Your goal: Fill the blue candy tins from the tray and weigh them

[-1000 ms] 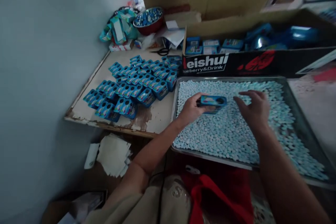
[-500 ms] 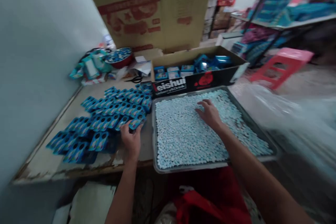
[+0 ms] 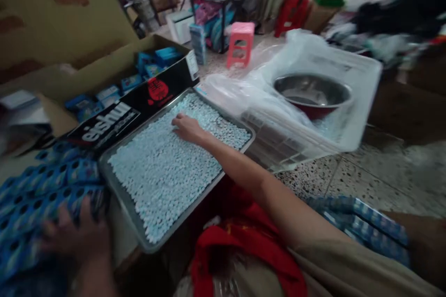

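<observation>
My left hand, blurred by motion, spreads its fingers over rows of blue packets with dark round holes, at the lower left. No held object shows in it. My right hand is over the upper middle of a shallow tray, its fingers loosely bent with a small gap between thumb and fingers. Small pale blue and white tablets fill the tray in a spread layer. I cannot tell whether the right fingertips touch them.
Behind the tray stands a black-fronted carton holding blue boxes. To the right, a white plastic crate contains a metal bowl and clear plastic sheeting. A pink stool is farther back. Blue packs lie at the lower right.
The view has swung right, bringing the crate and bowl into sight. My left hand has let go of the packet it held and spread its fingers. My right hand stays over the tablets.
</observation>
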Demonstrator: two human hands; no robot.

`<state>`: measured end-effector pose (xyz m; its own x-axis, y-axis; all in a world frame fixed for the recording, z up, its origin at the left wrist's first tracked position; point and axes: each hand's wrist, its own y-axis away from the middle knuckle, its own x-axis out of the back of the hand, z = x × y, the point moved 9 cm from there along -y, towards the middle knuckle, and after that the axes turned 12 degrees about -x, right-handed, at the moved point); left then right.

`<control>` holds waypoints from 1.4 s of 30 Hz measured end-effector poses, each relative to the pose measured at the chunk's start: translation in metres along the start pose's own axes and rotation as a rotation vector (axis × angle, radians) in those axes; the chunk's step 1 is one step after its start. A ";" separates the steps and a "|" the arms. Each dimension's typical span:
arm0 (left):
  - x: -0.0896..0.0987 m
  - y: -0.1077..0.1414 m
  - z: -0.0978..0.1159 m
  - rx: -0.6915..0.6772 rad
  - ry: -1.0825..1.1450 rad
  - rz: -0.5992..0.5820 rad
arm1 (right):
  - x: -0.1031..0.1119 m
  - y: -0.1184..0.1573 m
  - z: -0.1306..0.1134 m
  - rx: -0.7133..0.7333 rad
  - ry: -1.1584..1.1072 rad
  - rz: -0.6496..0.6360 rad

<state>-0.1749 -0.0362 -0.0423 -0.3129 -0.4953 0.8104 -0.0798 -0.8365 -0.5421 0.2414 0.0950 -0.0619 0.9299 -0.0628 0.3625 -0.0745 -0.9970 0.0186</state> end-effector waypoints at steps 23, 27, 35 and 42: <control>-0.080 -0.067 0.084 -0.145 0.472 -0.209 | 0.076 -0.025 0.045 0.119 0.154 0.358; -0.142 -0.083 0.087 -0.086 0.310 -0.412 | 0.049 -0.013 0.052 0.077 0.682 0.098; -0.162 -0.058 0.107 0.236 0.113 -0.420 | 0.002 0.018 0.054 -0.197 0.792 0.243; -0.154 -0.042 0.168 0.216 0.497 -0.285 | -0.087 0.058 0.016 0.028 0.601 -0.132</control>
<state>0.0355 0.0361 -0.1065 -0.7156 -0.1201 0.6881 -0.0481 -0.9743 -0.2201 0.1622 0.0422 -0.1070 0.5640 0.0891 0.8209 0.0446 -0.9960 0.0775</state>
